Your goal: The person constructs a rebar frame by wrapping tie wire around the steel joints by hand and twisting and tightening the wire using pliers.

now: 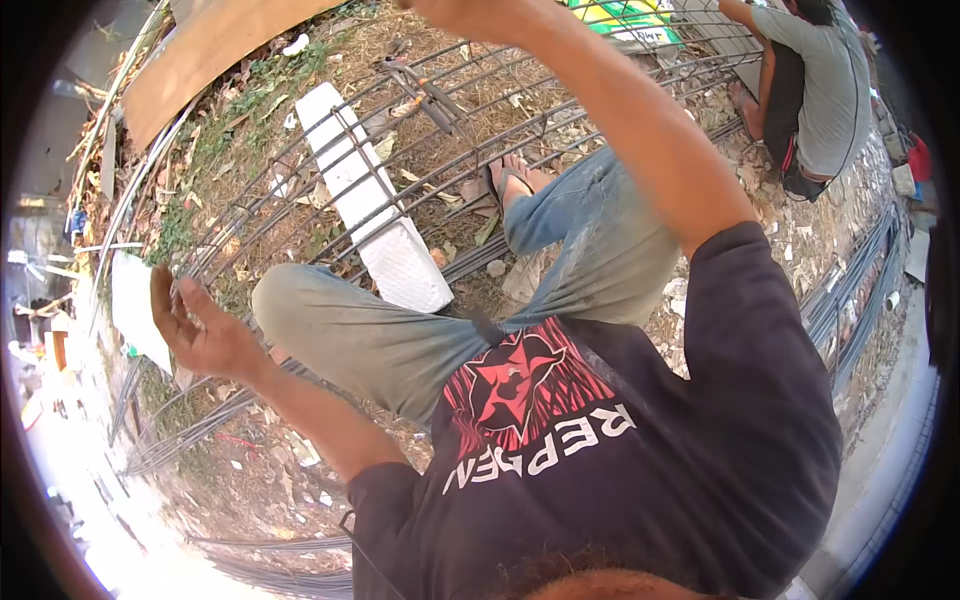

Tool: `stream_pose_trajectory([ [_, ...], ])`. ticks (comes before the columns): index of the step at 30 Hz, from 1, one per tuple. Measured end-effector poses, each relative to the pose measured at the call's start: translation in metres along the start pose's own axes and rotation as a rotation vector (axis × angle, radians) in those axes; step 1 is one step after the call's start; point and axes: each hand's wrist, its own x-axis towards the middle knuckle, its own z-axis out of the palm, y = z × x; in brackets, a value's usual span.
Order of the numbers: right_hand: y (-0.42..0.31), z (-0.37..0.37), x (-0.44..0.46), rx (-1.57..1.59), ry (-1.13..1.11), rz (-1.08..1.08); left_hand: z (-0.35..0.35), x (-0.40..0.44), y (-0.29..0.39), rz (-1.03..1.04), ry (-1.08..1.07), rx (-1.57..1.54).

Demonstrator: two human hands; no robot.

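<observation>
My left hand [205, 335] is raised at the left, fingers and thumb apart, with nothing visible in it. It is near the left end of a steel rebar cage [372, 144], apart from the bars. Across the top reaches my right hand [480, 14]; its fingers are cut off by the frame edge, so any hold is hidden. Pincers [428, 98] with dark handles lie on the cage's bars. A long white foam block [405, 262] lies on the ground, partly under the bars, between my knees.
Another person [828, 95] squats at the upper right beside the cage. Bundles of steel rods [860, 290] lie at right. A brown board [190, 75] is at upper left, and a green and yellow sack [630, 22] at the top. Dry leaves and rubble cover the ground.
</observation>
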Motion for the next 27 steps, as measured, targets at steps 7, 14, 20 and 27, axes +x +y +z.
stream_pose_trajectory([
  [7,-0.070,0.009,0.003,0.247,0.095,-0.379,0.094,0.038,0.085,0.139,-0.463,-0.229],
  [14,-0.025,0.015,-0.006,0.468,0.221,-0.096,0.096,0.059,0.091,-0.428,-0.604,-0.858],
  [20,-0.102,0.105,-0.056,1.146,-0.304,0.190,0.088,0.140,0.067,-0.211,-0.501,-1.460],
  [27,-0.102,0.067,-0.022,1.091,-0.726,0.045,-0.013,0.236,0.058,-0.169,-0.048,-1.001],
])
